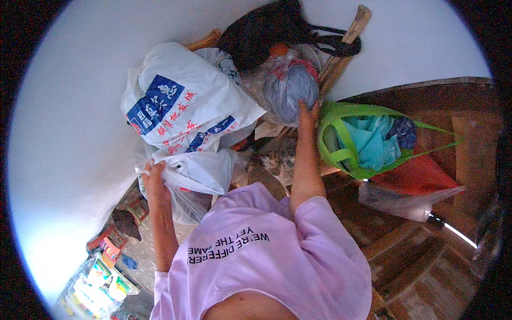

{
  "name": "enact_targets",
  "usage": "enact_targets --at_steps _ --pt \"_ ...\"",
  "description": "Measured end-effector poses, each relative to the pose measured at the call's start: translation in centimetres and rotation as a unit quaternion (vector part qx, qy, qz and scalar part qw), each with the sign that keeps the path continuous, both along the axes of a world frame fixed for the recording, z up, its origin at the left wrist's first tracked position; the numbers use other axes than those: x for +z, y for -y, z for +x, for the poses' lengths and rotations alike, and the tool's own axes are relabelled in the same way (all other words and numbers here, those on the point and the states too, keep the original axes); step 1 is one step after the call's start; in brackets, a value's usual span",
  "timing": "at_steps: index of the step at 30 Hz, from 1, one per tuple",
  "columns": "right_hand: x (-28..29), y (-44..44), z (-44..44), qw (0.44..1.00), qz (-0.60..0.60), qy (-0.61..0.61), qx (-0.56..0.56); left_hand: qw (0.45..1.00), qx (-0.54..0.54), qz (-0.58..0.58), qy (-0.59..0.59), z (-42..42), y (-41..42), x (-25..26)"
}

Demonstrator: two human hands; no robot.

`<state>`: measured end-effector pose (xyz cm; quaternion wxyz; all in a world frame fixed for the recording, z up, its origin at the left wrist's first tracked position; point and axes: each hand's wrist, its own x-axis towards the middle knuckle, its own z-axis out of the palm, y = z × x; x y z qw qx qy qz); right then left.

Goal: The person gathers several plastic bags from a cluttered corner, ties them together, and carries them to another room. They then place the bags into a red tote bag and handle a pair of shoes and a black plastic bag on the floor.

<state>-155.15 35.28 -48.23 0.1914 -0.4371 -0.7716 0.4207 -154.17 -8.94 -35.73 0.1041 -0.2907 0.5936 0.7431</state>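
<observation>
My left hand (157,180) grips the gathered top of a thin white plastic bag (200,168). Just above it rests a large, stuffed white plastic bag (208,96) with blue and red printing. My right hand (308,114) holds the near right side of a rounded grey bundle (290,90) in clear plastic, its fingers partly hidden by it. Something red shows through the top of the wrap. To the right of my right forearm, a green tote bag (348,160) gapes, with turquoise and dark blue items inside.
Behind the bundle are a black bag (260,32) with straps and a wooden pole (356,24) against the white wall (420,48). A red bag (420,176) in clear plastic lies below the tote, above brown wooden steps (424,276). Blue slippers (129,262) lie on the floor at lower left.
</observation>
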Motion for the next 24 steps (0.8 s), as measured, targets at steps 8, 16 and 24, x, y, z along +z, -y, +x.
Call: enact_targets --at_steps 8,16,24 --pt "1.5 -1.4 -2.4 0.907 -0.372 -0.171 -0.099 0.998 0.051 0.017 0.037 -0.5 -0.6 0.3" --pt "3.2 -2.7 -3.5 0.853 -0.426 -0.288 -0.093 0.998 0.035 0.048 0.035 -1.4 -1.4 0.5" --pt "8.6 3.3 -7.8 0.911 -0.322 -0.256 0.015 0.997 0.043 0.027 0.056 -2.3 -0.9 -0.1"
